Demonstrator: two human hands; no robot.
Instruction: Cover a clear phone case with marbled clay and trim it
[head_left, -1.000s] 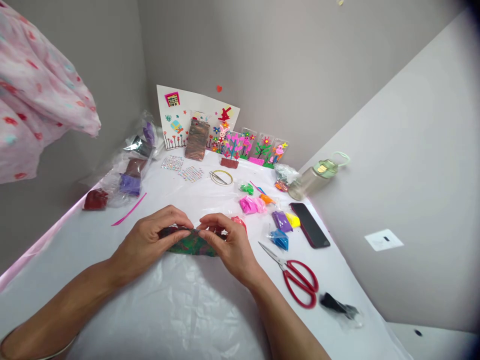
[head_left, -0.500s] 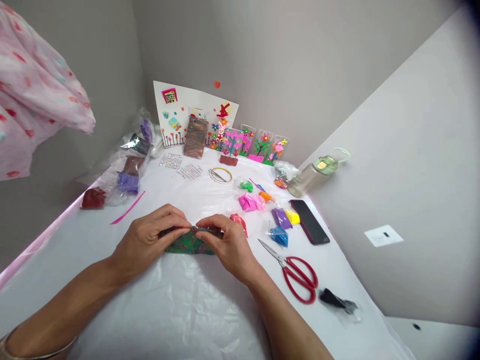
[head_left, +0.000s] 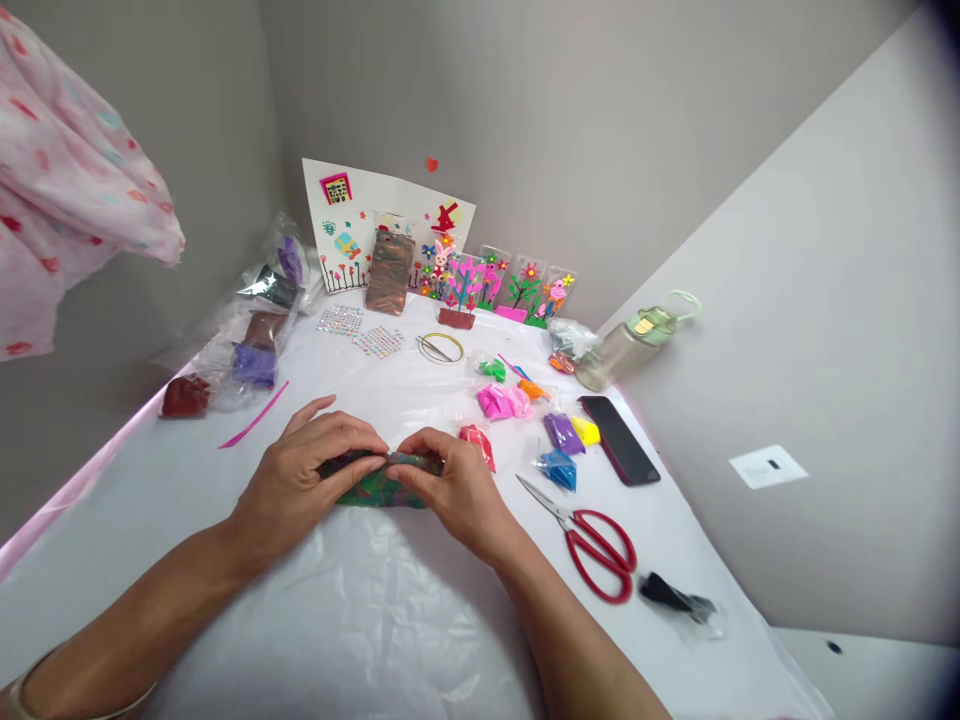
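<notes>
Both hands are on a flat, case-like green marbled clay piece [head_left: 386, 488] with dark and reddish streaks, just above the white-covered table. My left hand [head_left: 304, 465] grips its left part, thumb in front and fingers over the upper edge; the index finger is raised. My right hand [head_left: 457, 485] pinches the upper edge at the right between thumb and fingers. The fingertips of both hands nearly meet at the middle of that edge. Much of the piece's ends and back is hidden by my hands.
Red-handled scissors [head_left: 596, 545], a black bag [head_left: 675, 598] and a phone [head_left: 619, 440] lie right. Beyond are bagged clays, including pink [head_left: 502, 402], and a bottle [head_left: 634, 345]. A brown marbled case [head_left: 390, 270] stands at the back; a pink strip [head_left: 255, 415] lies left.
My left hand's fingers have shifted, and the index finger is now lifted. The upper edge of the clay piece is tilted slightly, showing a dark side. My right hand has barely moved.
</notes>
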